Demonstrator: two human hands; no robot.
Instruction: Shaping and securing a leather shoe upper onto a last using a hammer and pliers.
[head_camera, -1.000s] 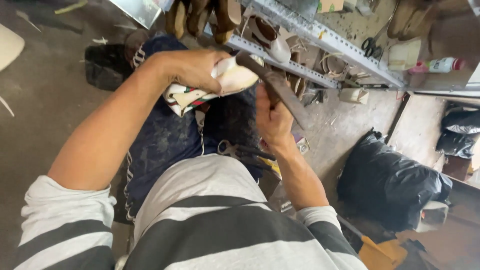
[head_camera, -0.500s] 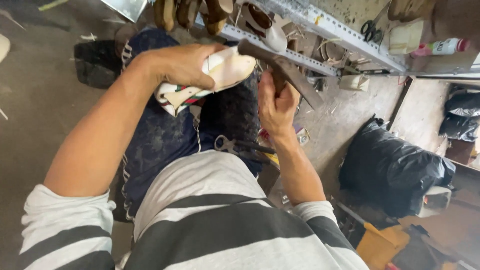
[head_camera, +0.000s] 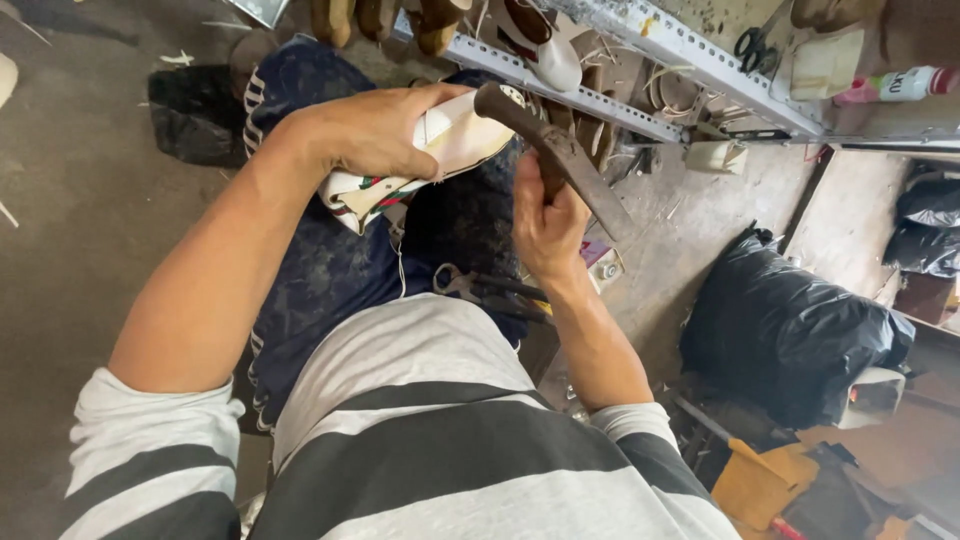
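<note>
Resting on the lap over dark blue trousers (head_camera: 330, 270), the shoe (head_camera: 440, 150) is a pale upper with a red and green striped band, sole side turned up toward the shelf

Left hand (head_camera: 375, 130): grip closed over the shoe from above, fingers wrapped round its middle, pinning it to the knee

Right hand (head_camera: 545, 215): grip closed round the handle of a hammer (head_camera: 555, 150), dark and worn; its head stands just beside the pale sole at the toe end, touching or nearly so, contact not clear

Change since the earlier pictures: the hammer head has come nearer the shoe, from standing off to the right of it to lying against its upper edge, while the left hand has kept its hold and the shoe has hardly shifted. Judged from this, a blow or press on the sole edge is in hand, the work being in mid-course rather than finished

Pliers (head_camera: 490, 290): dark, lying on the lap just below the right wrist, held by nobody

Shelf (head_camera: 620, 95): perforated metal rail above the knees, with shoe parts and lasts crowded behind it; scissors (head_camera: 750, 40) further right

Black bag (head_camera: 790, 330): on the floor, well apart to the right

Striped shirt (head_camera: 440, 440): grey and black, nearest the camera
</note>
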